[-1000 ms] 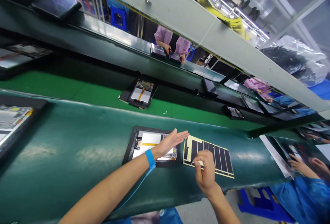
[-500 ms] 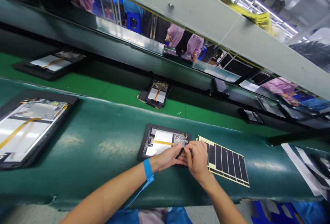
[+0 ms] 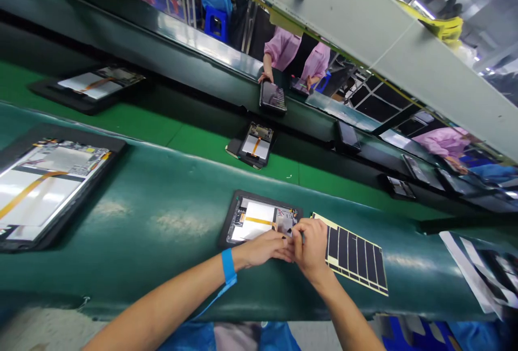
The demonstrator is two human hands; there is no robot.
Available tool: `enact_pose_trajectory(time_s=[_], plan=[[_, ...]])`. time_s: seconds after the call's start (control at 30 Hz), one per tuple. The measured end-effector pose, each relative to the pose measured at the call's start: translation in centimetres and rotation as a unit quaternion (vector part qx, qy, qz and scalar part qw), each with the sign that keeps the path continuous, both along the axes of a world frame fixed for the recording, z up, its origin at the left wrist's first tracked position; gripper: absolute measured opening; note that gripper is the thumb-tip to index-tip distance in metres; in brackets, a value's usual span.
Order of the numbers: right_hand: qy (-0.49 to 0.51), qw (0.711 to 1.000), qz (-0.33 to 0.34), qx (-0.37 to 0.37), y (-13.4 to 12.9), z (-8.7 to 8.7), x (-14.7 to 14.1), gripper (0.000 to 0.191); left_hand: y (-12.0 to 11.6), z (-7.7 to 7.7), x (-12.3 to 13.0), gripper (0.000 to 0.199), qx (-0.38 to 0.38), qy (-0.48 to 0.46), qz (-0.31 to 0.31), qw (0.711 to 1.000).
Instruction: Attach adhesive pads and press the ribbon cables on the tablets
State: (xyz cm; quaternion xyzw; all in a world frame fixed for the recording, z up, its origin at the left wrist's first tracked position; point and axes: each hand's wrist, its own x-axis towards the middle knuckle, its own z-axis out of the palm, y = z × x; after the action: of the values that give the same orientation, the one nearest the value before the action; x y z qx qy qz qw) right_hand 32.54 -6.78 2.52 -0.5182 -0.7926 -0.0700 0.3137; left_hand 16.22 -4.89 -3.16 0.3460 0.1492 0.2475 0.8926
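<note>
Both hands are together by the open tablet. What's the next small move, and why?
Probably ease the right hand gently down at the near right corner of the open tablet while the left hand steadies it: both hands meet there, and a small dark piece seems to show beside them, too blurred to identify.

I log an electronics assembly workshop: one long green bench [image 3: 178,189], a green strip [image 3: 194,146] running alongside, and opened tablets [image 3: 259,212] with bare circuitry [image 3: 81,159] spaced along both. Also itemised on my remote feed: people in pink sleeves [image 3: 283,48] at the far side, a blue stool [image 3: 216,23], and a corded blue wrist strap [image 3: 229,266].
</note>
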Motion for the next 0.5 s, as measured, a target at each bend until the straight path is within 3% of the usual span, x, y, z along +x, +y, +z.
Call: enact_pose_trajectory(time_s=[0.13,0.3,0.37,0.43,0.5], plan=[[0.025,0.999,-0.008,-0.018,0.7,0.4,0.1,0.017,-0.5,0.7,-1.7,0.047,0.031,0.027,0.025,0.999],[0.057,0.994,0.022,-0.094,1.4,-0.4,-2.0,0.019,-1.9,1.8,-7.9,0.039,0.123,0.13,0.14,0.974],[0.062,0.989,0.047,-0.129,1.6,-1.3,-3.6,0.019,-2.5,1.7,-10.8,0.035,0.273,0.247,0.216,0.904],[0.063,0.983,0.071,-0.157,1.8,-2.3,-5.3,0.017,-2.9,1.3,-13.1,0.035,0.403,0.34,0.276,0.803],[0.061,0.979,0.088,-0.176,2.0,-3.1,-6.9,0.016,-3.1,0.5,-14.6,0.036,0.484,0.394,0.311,0.716]])
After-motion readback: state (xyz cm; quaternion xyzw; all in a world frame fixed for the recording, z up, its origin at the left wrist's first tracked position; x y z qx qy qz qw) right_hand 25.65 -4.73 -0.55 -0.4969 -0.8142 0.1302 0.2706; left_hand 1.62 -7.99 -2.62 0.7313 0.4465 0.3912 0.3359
